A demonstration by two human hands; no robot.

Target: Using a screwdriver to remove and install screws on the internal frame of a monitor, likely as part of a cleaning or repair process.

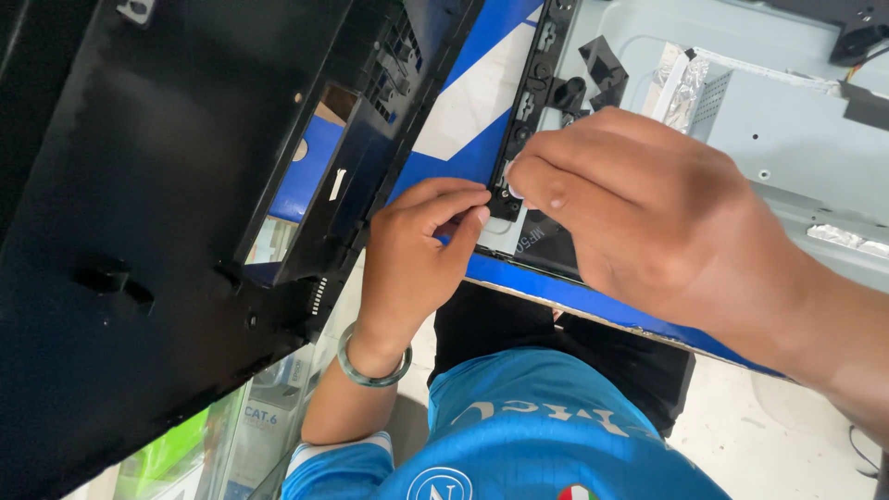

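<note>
Both my hands meet at the lower end of a narrow black plastic strip [535, 88] that runs along the edge of a grey metal chassis [787, 130]. My left hand [417, 245], with a green bangle on the wrist, pinches at the strip's end with curled fingers. My right hand [639, 199] comes in from the right, its fingertips pressed on the same end of the strip. What lies under the fingertips is hidden. A large black plastic back cover [157, 185] stands tilted at the left.
A blue and white board [482, 93] lies under the chassis and juts over my lap. Silver foil tape [681, 83] and a cable sit on the chassis. Boxes [259, 426] stand on the floor at the lower left.
</note>
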